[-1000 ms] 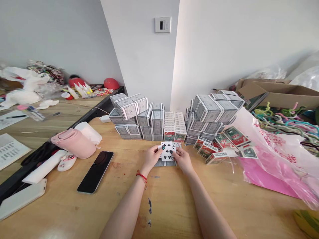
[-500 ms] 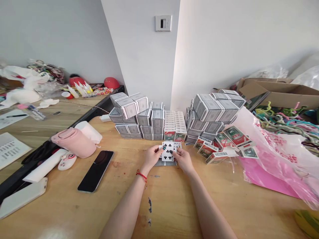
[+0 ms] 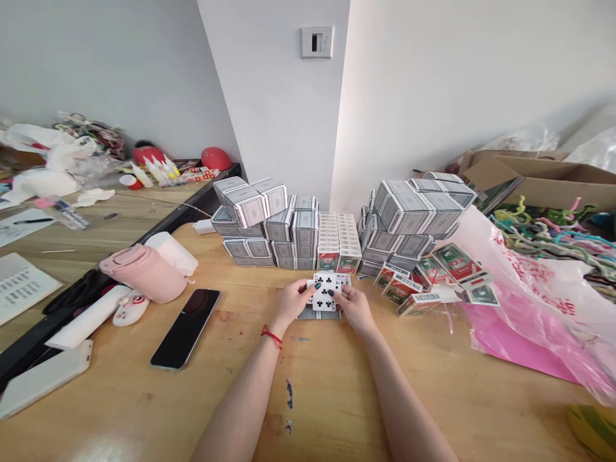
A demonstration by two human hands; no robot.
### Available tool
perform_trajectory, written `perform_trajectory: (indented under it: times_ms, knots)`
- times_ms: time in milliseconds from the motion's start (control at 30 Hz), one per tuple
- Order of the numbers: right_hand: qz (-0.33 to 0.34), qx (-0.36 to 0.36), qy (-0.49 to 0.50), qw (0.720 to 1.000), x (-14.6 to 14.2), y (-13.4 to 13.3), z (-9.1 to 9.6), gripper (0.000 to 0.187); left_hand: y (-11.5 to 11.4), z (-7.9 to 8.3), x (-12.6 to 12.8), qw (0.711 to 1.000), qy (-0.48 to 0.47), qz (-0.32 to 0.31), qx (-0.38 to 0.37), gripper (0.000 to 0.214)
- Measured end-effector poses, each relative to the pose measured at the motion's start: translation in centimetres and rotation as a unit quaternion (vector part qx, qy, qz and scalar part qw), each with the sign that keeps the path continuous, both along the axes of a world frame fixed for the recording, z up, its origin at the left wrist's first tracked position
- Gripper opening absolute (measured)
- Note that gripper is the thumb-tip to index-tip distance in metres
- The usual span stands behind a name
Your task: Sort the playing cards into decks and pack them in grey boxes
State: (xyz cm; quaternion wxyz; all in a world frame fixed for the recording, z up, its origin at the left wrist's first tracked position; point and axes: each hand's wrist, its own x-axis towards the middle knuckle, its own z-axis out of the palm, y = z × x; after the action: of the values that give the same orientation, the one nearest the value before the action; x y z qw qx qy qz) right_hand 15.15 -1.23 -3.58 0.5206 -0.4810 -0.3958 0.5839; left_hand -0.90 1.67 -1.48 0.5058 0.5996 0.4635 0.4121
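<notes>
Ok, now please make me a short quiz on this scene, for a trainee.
1. True or false: the left hand wears a red string bracelet on its wrist.
2. What lies on the wooden table between the pink bottle and the hands? A) a stapler B) a smartphone C) a mug
3. Fill in the blank: the playing card held by the left hand and the right hand shows the suit of ____.

Key: 1 true; 2 B; 3 clubs

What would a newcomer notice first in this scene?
The tall stacks of card boxes rise at the back of the table, on both sides of the wall corner. In front of them, the left hand and right hand hold a clubs card. A pink plastic bag spreads on the right.
</notes>
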Motion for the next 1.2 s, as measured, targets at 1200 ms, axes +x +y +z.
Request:
perform_trajectory:
  times_ms: [1200]
  knots:
    - [-0.045, 0.067, -0.016, 0.997, 0.3, -0.3, 0.1, 0.038, 0.0, 0.7, -0.8, 0.988, -0.058, -0.112, -0.094, 0.033]
